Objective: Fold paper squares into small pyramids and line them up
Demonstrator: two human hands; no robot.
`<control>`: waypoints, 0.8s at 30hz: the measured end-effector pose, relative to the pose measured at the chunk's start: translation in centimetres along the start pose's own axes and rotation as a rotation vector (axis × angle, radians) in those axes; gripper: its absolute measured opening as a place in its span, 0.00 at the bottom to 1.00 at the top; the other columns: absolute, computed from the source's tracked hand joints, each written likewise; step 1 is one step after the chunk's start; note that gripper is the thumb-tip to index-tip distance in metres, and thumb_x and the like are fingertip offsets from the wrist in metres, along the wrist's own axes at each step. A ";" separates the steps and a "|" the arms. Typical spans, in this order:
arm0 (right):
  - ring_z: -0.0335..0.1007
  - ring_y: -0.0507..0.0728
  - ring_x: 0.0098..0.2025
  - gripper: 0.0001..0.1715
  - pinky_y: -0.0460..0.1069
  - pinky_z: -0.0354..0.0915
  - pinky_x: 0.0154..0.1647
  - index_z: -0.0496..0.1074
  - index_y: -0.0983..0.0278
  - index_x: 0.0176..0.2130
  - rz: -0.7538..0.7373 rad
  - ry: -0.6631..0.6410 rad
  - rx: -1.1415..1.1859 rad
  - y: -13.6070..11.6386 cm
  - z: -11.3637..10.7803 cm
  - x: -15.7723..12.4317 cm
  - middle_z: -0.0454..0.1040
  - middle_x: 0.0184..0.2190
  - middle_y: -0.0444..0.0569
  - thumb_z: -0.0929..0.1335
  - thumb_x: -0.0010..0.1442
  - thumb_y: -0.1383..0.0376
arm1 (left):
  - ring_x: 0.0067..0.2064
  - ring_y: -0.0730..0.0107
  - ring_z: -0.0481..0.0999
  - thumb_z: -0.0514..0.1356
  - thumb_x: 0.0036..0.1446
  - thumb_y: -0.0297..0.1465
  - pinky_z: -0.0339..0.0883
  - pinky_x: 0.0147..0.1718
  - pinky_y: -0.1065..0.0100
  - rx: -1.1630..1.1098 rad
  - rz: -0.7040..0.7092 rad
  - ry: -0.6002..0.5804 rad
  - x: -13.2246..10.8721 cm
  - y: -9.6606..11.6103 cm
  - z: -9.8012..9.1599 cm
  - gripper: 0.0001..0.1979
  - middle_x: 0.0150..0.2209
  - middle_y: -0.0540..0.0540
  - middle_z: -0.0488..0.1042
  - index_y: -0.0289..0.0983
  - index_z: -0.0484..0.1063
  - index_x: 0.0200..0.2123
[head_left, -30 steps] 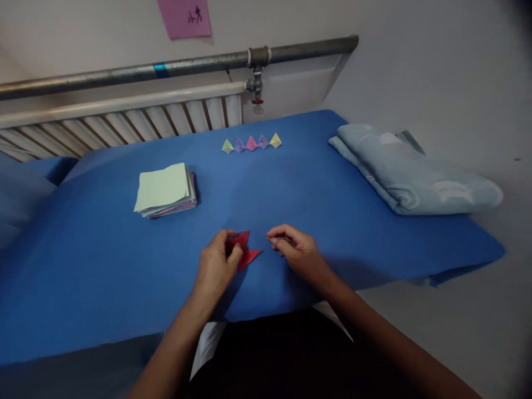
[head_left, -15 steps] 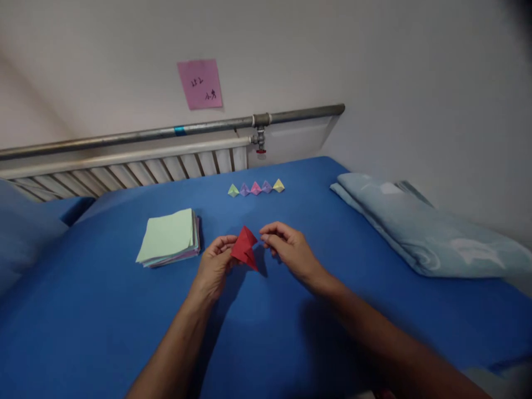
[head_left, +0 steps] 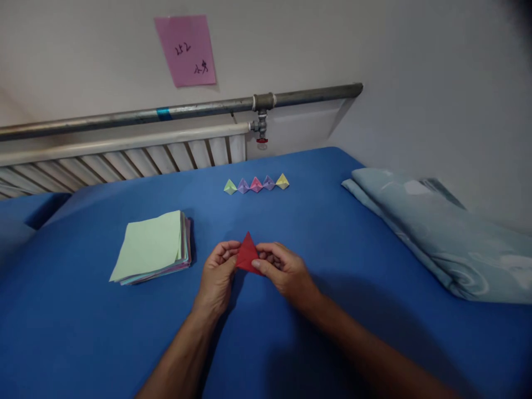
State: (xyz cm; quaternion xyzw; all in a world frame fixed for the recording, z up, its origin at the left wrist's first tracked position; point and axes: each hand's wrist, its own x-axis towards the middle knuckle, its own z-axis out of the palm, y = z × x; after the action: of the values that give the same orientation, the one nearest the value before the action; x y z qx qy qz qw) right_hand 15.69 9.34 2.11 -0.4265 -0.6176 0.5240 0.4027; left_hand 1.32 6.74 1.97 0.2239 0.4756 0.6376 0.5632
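A red folded paper (head_left: 248,252), triangular with its tip pointing away from me, is held between both hands above the blue sheet (head_left: 241,354). My left hand (head_left: 216,275) pinches its left corner, thumb on top. On the right corner my right hand (head_left: 286,272) is closed, its thumb lying on the paper's face and the fingers behind. The paper's underside is hidden. Beyond it, a row of several small folded paper pieces (head_left: 256,184) in green, purple, pink and yellow lies on the sheet.
To the left sits a stack of coloured paper (head_left: 152,244), pale green on top. A folded light-blue blanket (head_left: 432,235) lies at the right by the wall. Along the back run a metal pipe (head_left: 208,109) with a red-handled valve and a white radiator (head_left: 153,160).
My right hand has moved in from beside the red paper and taken its right corner. The paper has turned from a tilted, opened shape to a flat triangle. The view has shifted closer.
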 end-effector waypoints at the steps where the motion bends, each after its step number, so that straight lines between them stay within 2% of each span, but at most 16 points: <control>1: 0.66 0.52 0.32 0.11 0.47 0.65 0.33 0.74 0.60 0.39 -0.006 -0.002 -0.024 -0.1 0.0 0.1 0.69 0.31 0.45 0.69 0.54 0.61 | 0.28 0.79 0.74 0.71 0.39 0.29 0.67 0.30 0.77 0.008 0.003 0.001 -0.1 -0.1 0.0 0.15 0.28 0.53 0.76 0.36 0.73 0.33; 8: 0.63 0.51 0.29 0.06 0.46 0.61 0.31 0.73 0.62 0.29 -0.012 -0.041 -0.083 0.2 -0.4 0.3 0.68 0.27 0.44 0.68 0.54 0.62 | 0.30 0.79 0.73 0.70 0.43 0.30 0.67 0.32 0.76 0.072 0.014 -0.029 -0.5 -0.6 -0.3 0.13 0.30 0.53 0.75 0.37 0.73 0.34; 13: 0.56 0.48 0.19 0.09 0.44 0.54 0.21 0.68 0.62 0.26 0.201 -0.113 0.104 0.1 -0.5 0.6 0.63 0.18 0.38 0.67 0.54 0.60 | 0.34 0.75 0.74 0.67 0.49 0.36 0.67 0.34 0.73 0.105 0.019 -0.036 -0.5 0.0 -0.8 0.13 0.35 0.48 0.76 0.37 0.75 0.38; 16: 0.56 0.47 0.18 0.11 0.44 0.53 0.20 0.67 0.63 0.26 0.267 -0.132 0.197 0.2 -0.4 0.8 0.63 0.16 0.37 0.67 0.54 0.58 | 0.35 0.72 0.74 0.66 0.50 0.38 0.68 0.35 0.71 0.169 -0.022 -0.111 -0.5 0.4 -0.9 0.17 0.38 0.45 0.77 0.36 0.75 0.41; 18: 0.56 0.47 0.17 0.11 0.44 0.53 0.19 0.68 0.63 0.27 0.270 -0.140 0.227 0.2 -0.4 0.8 0.63 0.16 0.37 0.68 0.53 0.58 | 0.30 0.74 0.73 0.67 0.49 0.37 0.67 0.32 0.72 0.249 -0.054 -0.175 -0.6 0.4 -0.9 0.15 0.33 0.46 0.77 0.35 0.76 0.38; 20: 0.56 0.47 0.17 0.11 0.43 0.53 0.19 0.68 0.63 0.26 0.267 -0.149 0.235 0.2 -0.3 0.8 0.63 0.15 0.37 0.68 0.53 0.58 | 0.26 0.76 0.71 0.67 0.48 0.38 0.66 0.28 0.72 0.302 -0.068 -0.201 -0.7 0.3 -0.9 0.12 0.27 0.48 0.75 0.34 0.75 0.31; 24: 0.56 0.46 0.17 0.11 0.43 0.53 0.18 0.66 0.62 0.25 0.265 -0.144 0.204 0.1 -0.2 0.6 0.63 0.16 0.37 0.68 0.53 0.58 | 0.24 0.76 0.70 0.67 0.48 0.39 0.66 0.26 0.72 0.276 -0.054 -0.166 -0.8 0.0 -0.9 0.13 0.23 0.51 0.72 0.35 0.73 0.25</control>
State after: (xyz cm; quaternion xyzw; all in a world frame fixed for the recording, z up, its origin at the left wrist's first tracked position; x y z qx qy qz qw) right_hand 15.67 10.00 2.10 -0.4224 -0.5268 0.6617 0.3258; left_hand 0.80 5.66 1.79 0.3380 0.5162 0.5302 0.5815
